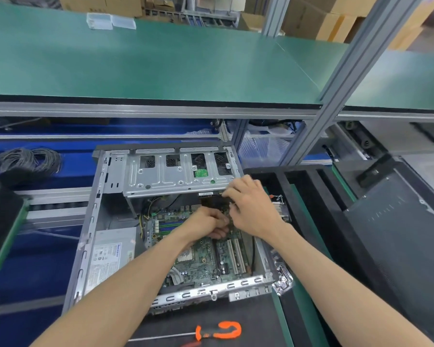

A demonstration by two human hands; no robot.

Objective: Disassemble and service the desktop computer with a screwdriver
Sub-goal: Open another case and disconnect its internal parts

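While the screwdriver (211,333) lies idle before the opened computer case (161,221), both hands, left (206,222) and right (251,209), grasp a card above its still-mounted motherboard (206,261).

The open grey desktop case (161,176) is dull bare sheet metal; the orange-and-black screwdriver handle (218,330) looks rubbery plastic; the green counter (135,66) is smooth and matt.

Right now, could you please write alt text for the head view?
Both hands, left hand and right hand, reach into an open desktop computer case, working over its motherboard. An orange-handled screwdriver lies unused on the black mat in front.
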